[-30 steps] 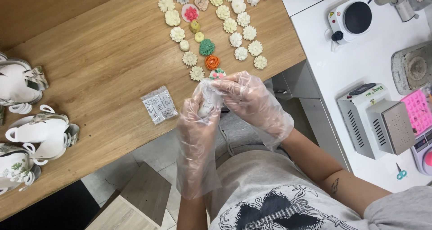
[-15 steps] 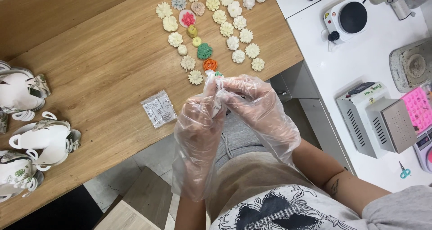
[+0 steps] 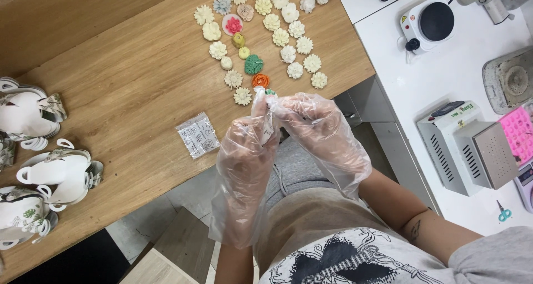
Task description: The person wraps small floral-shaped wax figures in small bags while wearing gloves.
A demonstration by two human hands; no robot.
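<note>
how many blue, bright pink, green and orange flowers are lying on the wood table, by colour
blue flower: 1
bright pink flower: 1
green flower: 1
orange flower: 1
total: 4

Small clear packet [image 3: 267, 123] pinched between fingers [image 3: 288, 111]

Desk [image 3: 122, 67]: warm brown wood grain. Flower shapes [image 3: 288, 37]: mostly cream and pale yellow; one green [image 3: 254, 64], one orange [image 3: 260, 80], one pink on a white disc [image 3: 233, 24], one pale blue [image 3: 222, 4]. Both hands, left hand [image 3: 244, 151] and right hand [image 3: 316, 129], wear clear plastic gloves. Small packet [image 3: 197, 135]: clear, with black-and-white print. Cups [image 3: 33, 114]: white, green leaf pattern. Hotplate [image 3: 427, 23]: white, black top. Mould tray [image 3: 519, 133]: pink. Scissors [image 3: 503, 212]: teal.
</note>
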